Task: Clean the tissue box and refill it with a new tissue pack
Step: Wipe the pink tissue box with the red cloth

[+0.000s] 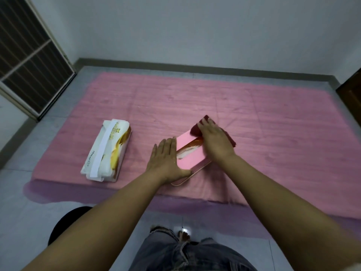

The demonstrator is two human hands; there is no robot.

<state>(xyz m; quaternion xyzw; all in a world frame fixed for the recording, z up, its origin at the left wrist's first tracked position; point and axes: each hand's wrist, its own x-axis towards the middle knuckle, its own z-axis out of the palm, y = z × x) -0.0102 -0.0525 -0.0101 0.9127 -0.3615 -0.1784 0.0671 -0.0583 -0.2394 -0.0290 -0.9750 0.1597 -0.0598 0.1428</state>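
A room in a home, seen from low over the floor. Pale grey glossy floor tiles (29, 208) underfoot, with a dark grey skirting strip (175, 64) along the foot of a plain white painted wall (195, 26). A wide pink fabric mat (254, 124) spread flat over the tiles as a work surface. At far left, a white-framed door or window panel with dark slatted bars (29, 55). At far right, the edge of a dark brown wooden piece (351, 90), too cropped to identify. Household goods on the mat: 1 soft white-and-gold plastic tissue pack (106, 151). Frayed blue jeans (185, 251) at the bottom.
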